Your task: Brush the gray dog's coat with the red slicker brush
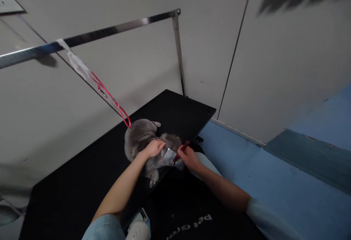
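Note:
A grey, short-furred animal that looks like a cat (138, 134) lies on the black grooming table (82, 181), its paws pointing toward opposite long sides. My left hand (153, 148) rests across its body, fingers laid against the fur. In my right hand (189, 156) is a slicker brush (181, 152) with a dark red handle, and its flat silver head sits against the fur just right of my left fingers. The bristle side of the brush is hidden. Where the animal's head lies I cannot make out.
Over the table runs a metal grooming arm (117, 29), from which a red loop leash (120, 108) hangs close above the animal. A white object (138, 231) is by the table's near edge. My black apron (186, 203) touches that edge. Blue floor (233, 159) extends to the right.

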`<act>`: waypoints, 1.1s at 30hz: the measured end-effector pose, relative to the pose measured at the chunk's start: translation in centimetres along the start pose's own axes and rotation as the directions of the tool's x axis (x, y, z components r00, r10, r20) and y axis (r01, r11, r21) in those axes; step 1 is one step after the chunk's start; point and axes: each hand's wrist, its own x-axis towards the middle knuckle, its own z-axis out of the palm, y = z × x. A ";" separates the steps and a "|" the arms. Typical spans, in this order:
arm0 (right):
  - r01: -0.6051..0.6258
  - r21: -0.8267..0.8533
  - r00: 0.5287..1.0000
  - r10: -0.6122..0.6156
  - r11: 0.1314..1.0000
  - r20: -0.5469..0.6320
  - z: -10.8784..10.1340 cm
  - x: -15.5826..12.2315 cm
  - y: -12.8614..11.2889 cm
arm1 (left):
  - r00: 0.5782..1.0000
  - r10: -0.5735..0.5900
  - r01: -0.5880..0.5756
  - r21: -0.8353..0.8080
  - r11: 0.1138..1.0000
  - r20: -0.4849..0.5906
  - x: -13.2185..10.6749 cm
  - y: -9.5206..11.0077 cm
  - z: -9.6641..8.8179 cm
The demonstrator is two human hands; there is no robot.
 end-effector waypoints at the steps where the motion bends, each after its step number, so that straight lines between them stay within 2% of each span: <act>1: 0.009 0.003 0.997 -0.009 1.000 -0.075 0.0 -0.2 0.0 | 1.000 0.002 -0.002 0.010 1.000 0.003 -0.1 0.1 0.0; 2: 0.027 0.010 0.987 -0.025 1.000 -0.159 0.1 -0.4 0.1 | 1.000 0.010 -0.010 0.016 1.000 0.007 -0.1 0.2 0.0; 3: 0.047 0.020 0.980 -0.042 0.999 -0.194 0.2 -0.5 0.2 | 1.000 0.021 -0.021 0.019 1.000 0.013 -0.2 0.3 0.0; 5: 0.073 0.034 0.993 -0.070 0.997 -0.091 0.4 -0.7 0.3 | 0.999 0.032 -0.033 0.021 0.999 0.028 -0.4 0.6 -0.1; 7: 0.042 0.035 0.999 -0.043 0.998 0.016 0.4 -0.6 0.5 | 0.998 0.029 -0.030 0.032 0.999 0.050 -0.6 0.8 -0.2; 8: 0.020 0.033 1.000 -0.019 0.999 -0.014 0.2 -0.5 0.5 | 0.998 0.028 -0.031 0.044 0.999 0.061 -0.8 0.8 -0.2; 10: 0.000 0.041 0.982 0.008 0.999 -0.190 -0.2 -0.2 0.6 | 0.996 0.052 -0.057 0.074 0.996 0.078 -1.3 0.9 -0.3; 11: 0.002 0.051 0.971 0.010 0.999 -0.237 -0.4 -0.2 0.6 | 0.993 0.076 -0.085 0.089 0.992 0.091 -1.5 0.9 -0.3; 12: 0.013 0.056 0.978 -0.001 0.998 -0.207 -0.5 -0.2 0.6 | 0.990 0.099 -0.110 0.104 0.989 0.101 -1.8 0.9 -0.3; 14: 0.028 0.057 0.999 -0.027 0.998 -0.018 -0.6 -0.4 0.4 | 0.987 0.114 -0.129 0.132 0.983 0.110 -2.1 0.9 -0.1; 15: 0.019 0.051 0.999 -0.021 0.999 0.040 -0.5 -0.5 0.3 | 0.987 0.107 -0.123 0.143 0.982 0.116 -2.2 0.9 0.0; 16: 0.008 0.044 1.000 -0.009 0.999 0.027 -0.5 -0.6 0.2 | 0.988 0.090 -0.109 0.153 0.982 0.122 -2.2 0.8 0.2; 19: 0.009 0.045 0.978 0.001 0.999 -0.206 -0.3 -0.6 -0.1 | 0.987 0.058 -0.083 0.169 0.982 0.147 -2.1 0.7 0.5; 20: 0.028 0.047 0.981 -0.019 0.998 -0.192 -0.3 -0.6 -0.1 | 0.987 0.061 -0.087 0.174 0.981 0.149 -2.0 0.8 0.6; 23: 0.062 0.041 0.998 -0.063 0.997 0.021 -0.2 -0.4 -0.1 | 0.989 0.084 -0.106 0.189 0.976 0.123 -2.0 0.9 0.9; 24: 0.048 0.035 0.999 -0.049 0.998 0.024 -0.2 -0.2 0.0 | 0.990 0.088 -0.109 0.193 0.975 0.113 -2.0 1.0 0.9; 27: 0.019 0.046 0.981 -0.010 0.999 -0.192 -0.5 0.2 0.2 | 0.992 0.074 -0.095 0.218 0.971 0.102 -2.1 1.1 1.1; 28: 0.032 0.051 0.978 -0.021 0.998 -0.210 -0.5 0.2 0.3 | 0.992 0.064 -0.088 0.226 0.970 0.108 -2.1 1.1 1.1; 31: 0.048 0.060 0.997 -0.045 0.997 -0.063 -0.3 0.1 0.5 | 0.991 0.052 -0.079 0.221 0.972 0.126 -2.1 1.1 1.0; 33: 0.013 0.060 0.999 -0.011 0.998 -0.040 -0.4 0.2 0.6 | 0.990 0.050 -0.077 0.202 0.976 0.133 -2.0 1.0 0.9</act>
